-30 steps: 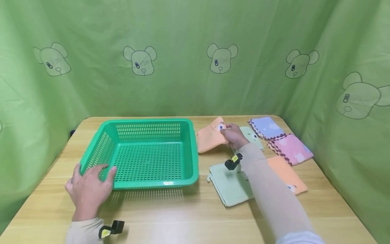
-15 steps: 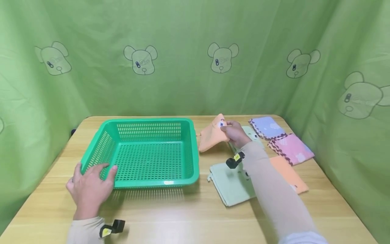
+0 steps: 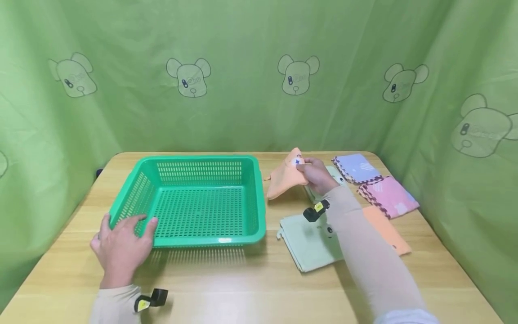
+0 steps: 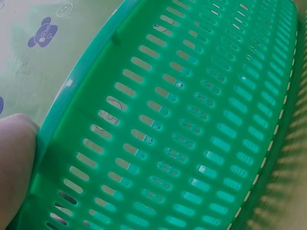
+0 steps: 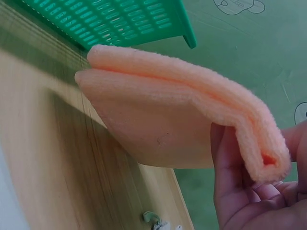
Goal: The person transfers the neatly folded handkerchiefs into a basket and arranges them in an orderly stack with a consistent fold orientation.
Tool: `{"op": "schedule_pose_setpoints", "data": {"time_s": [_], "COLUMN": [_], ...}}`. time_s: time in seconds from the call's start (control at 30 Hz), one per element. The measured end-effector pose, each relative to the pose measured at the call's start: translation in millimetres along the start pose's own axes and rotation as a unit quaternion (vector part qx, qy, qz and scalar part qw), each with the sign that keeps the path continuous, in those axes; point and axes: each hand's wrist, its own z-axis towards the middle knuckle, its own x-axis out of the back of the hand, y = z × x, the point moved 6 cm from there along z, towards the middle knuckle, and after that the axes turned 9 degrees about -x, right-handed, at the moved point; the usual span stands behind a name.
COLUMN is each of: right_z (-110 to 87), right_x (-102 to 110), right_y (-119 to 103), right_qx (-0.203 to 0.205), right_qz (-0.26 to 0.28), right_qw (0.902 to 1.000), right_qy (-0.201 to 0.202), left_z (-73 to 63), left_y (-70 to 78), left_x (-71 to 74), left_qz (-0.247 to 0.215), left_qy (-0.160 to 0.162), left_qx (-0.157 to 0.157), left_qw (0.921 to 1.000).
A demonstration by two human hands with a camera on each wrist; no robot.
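Note:
My right hand (image 3: 319, 175) pinches a folded orange towel (image 3: 286, 176) at its right end, just right of the basket. In the right wrist view the towel (image 5: 153, 110) hangs tilted above the table, its folded edge up and thumb and fingers on either side of it. A green plastic basket (image 3: 259, 220) with slotted walls stands at the left of the table. My left hand (image 3: 123, 245) grips its front left corner, fingers over the rim. The left wrist view shows the basket's slotted wall (image 4: 158, 120) up close, with part of the hand (image 4: 17, 163) at the rim.
Right of the basket lie a folded light green towel (image 3: 307, 243), another green one (image 3: 337, 175) partly behind my right hand, and an orange one (image 3: 386, 231) partly under the arm. Blue (image 3: 358, 167) and pink (image 3: 390, 195) checked-edge cloths lie farther right. A green curtain (image 3: 243, 112) surrounds the table.
The orange towel has risen slightly and tilted more in my right hand. The left hand keeps its place on the basket. The whole head view has shifted a little.

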Motion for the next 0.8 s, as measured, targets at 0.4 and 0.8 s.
{"op": "schedule_pose_setpoints", "data": {"time_s": [0.4, 0.8], "right_z": [-7.0, -12.8], "right_x": [-0.5, -6.9], "right_y": [-9.1, -16.4], "right_qx": [0.002, 0.015], "right_qz": [-0.003, 0.01], "right_qw": [1.0, 0.9998], "right_qy": [-0.004, -0.007], "left_z": [1.8, 1.1], "left_y": [0.4, -1.6], "left_x": [-1.2, -1.3], "left_qz": [0.0, 0.001], "left_qy": [-0.006, -0.009], "left_qx": [0.002, 0.004], "left_qw": [1.0, 0.9999]}}
